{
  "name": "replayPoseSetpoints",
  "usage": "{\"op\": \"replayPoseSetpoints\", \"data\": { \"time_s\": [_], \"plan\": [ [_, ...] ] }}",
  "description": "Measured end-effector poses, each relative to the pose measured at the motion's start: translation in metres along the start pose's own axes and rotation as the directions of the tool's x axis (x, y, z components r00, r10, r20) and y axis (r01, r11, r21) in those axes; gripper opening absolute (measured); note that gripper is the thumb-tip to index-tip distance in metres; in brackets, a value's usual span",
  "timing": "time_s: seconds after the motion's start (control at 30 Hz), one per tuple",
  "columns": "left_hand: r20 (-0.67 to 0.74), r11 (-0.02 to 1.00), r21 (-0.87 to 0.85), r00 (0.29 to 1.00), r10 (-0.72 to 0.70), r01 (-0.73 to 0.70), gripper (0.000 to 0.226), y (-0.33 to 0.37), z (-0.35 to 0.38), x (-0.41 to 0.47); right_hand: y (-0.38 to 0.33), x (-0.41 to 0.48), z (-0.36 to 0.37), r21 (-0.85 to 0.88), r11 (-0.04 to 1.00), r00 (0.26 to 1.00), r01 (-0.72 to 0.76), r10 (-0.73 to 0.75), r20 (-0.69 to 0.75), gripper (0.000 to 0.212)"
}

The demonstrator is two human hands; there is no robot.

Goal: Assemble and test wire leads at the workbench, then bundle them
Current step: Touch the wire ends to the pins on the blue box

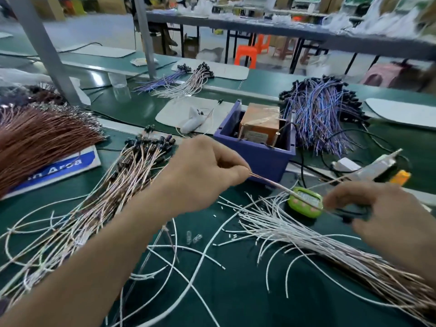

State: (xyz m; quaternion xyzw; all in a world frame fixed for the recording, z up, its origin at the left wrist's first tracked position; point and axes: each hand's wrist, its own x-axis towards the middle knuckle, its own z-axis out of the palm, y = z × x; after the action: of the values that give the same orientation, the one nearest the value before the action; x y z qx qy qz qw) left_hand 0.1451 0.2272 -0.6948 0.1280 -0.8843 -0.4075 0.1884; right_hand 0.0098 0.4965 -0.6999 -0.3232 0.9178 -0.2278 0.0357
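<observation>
Now left hand (pixel 205 171) pinches wire lead (pixel 278 187) upper-left end, right hand (pixel 377 213) lower-right end; lead taut, diagonal.

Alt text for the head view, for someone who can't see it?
The left hand and right hand hold a thin wire lead taut between them above a green workbench. Loose white wires, a small green device and a blue bin lie around.

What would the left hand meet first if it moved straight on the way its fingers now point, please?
Probably the green timer, which lies along the wire that the left hand pinches. Depth is unclear: if it passes above the timer, it meets the right hand next.
</observation>
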Motion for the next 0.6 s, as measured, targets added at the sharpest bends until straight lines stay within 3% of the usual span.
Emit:
{"op": "replayPoseSetpoints", "data": {
  "time_s": [0.07, 0.17, 0.27, 0.43, 0.6],
  "plan": [
    [0.04, 0.997, -0.067, 0.998, 0.046, -0.043, 0.008, 0.008, 0.028, 0.002, -0.01, -0.004, -0.002, -0.093, 0.996, 0.999, -0.005, 0.002, -0.032, 0.077],
    [0.054, 0.979, -0.193, 0.995, 0.079, -0.067, 0.007, 0.015, 0.062, 0.006, -0.035, -0.007, 0.012, 0.141, 0.981, 0.983, 0.136, -0.117, -0.14, 0.047],
    [0.029, 0.972, -0.221, 0.996, 0.084, -0.075, 0.008, 0.016, 0.078, 0.015, -0.046, 0.003, 0.024, 0.297, 0.946, 0.983, 0.133, -0.086, -0.164, 0.026],
    [-0.045, 0.965, -0.247, 0.996, 0.078, -0.086, 0.015, 0.005, 0.088, 0.023, -0.034, 0.026, 0.034, 0.201, 0.969, 0.939, 0.143, -0.069, -0.337, 0.015],
    [-0.198, 0.958, -0.28, 0.98, 0.004, -0.06, 0.022, -0.034, 0.091, 0.015, -0.014, 0.027, 0.06, -0.03, 0.977, 0.752, 0.209, -0.18, -0.634, 0.011]
  ]
}}
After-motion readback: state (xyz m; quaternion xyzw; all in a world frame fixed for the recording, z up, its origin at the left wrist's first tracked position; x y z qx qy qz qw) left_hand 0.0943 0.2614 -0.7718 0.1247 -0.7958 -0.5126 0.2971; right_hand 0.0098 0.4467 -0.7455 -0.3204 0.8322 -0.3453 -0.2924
